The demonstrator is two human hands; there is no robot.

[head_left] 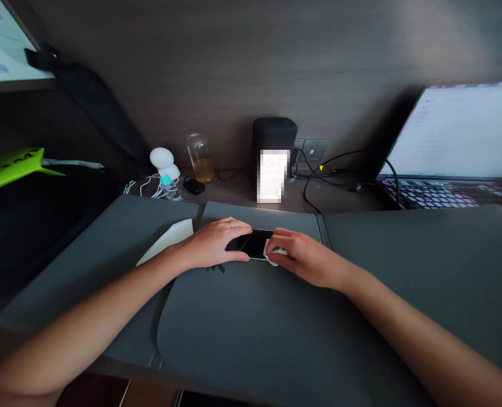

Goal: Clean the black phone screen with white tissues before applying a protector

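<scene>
The smartphone (257, 246), identified by its dark glass face and slim edge, lies crosswise on the central grey mat panel (251, 322), near that panel's far edge and between the two hands. The left hand (211, 243) covers its left end: the thumb is set apart from the fingers, thumb along the near edge and fingertips along the far edge, so that the phone is braced between them. A ring (231, 224) is on one finger. The right hand (302, 254) is at the phone's right end, fingers curled and pinching a small white wipe (271, 260), which rests against the glass; whether it is cloth or paper cannot be told. The step in hand is judged to be wiping the screen, the left hand steadying and the right hand rubbing. How much of the glass has been covered cannot be determined. The next move, in this inspector's judgement, calls for light, even pressure along the glass, the wipe held flat and the left grip shifted when its own end is to be reached. A white sheet (178, 234) lies just beside the left wrist. Behind the mat stand a black speaker-like block (275, 133), its front masked by pixelation, and a glass bottle (202, 168) of amber liquid; an open laptop (458, 133) is at the far right, well apart from the work.
</scene>
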